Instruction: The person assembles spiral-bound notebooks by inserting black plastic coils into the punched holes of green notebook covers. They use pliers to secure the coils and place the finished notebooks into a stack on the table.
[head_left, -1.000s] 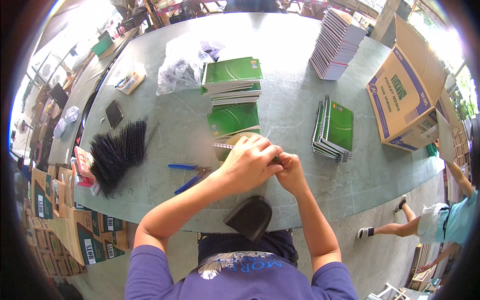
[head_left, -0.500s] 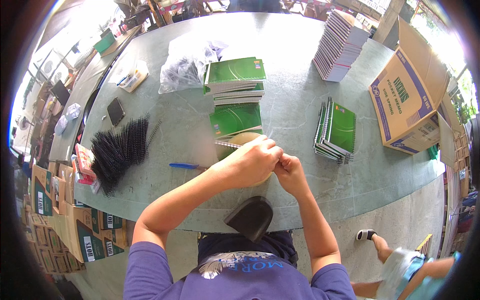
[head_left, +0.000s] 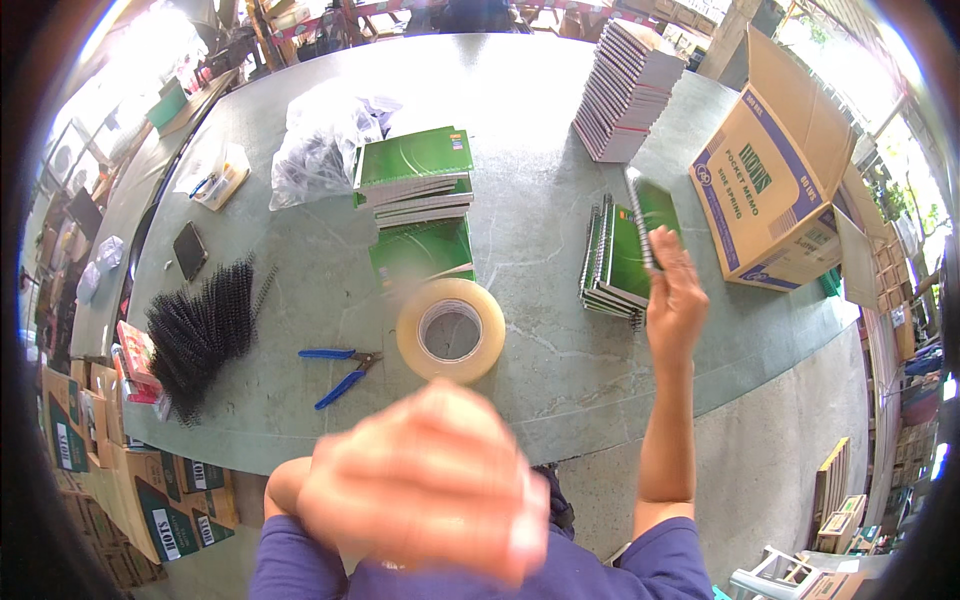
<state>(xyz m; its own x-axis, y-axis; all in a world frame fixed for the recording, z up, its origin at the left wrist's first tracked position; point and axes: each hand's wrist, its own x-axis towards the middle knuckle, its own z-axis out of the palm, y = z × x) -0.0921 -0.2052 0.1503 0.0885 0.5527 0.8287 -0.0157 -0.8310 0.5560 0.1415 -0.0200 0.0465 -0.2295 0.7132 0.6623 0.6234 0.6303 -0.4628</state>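
My right hand [head_left: 675,295] is closed on a green spiral notebook [head_left: 656,208], holding it tilted above a small stack of similar notebooks [head_left: 618,262] on the right of the table. Close to the camera, my left hand [head_left: 425,485] is raised and smeared by motion, so its fingers are unclear. Beyond it lies a large roll of clear tape [head_left: 408,335]. Blue-handled pliers [head_left: 340,372] rest open beside the roll. Behind the tape stand piled green notebooks [head_left: 415,165], their near edge partly blurred.
Black spiral coils [head_left: 205,325] lie heaped at the left, near a phone [head_left: 190,250] and a small tray [head_left: 222,180]. A plastic bag [head_left: 320,145] sits behind. A tall spiral-bound stack [head_left: 625,95] and an open cardboard box [head_left: 770,190] occupy the far right.
My hands were together over the tape roll and have parted. The right one has carried a notebook right to the small stack; the left has come up toward the camera. A passer-by has left view.
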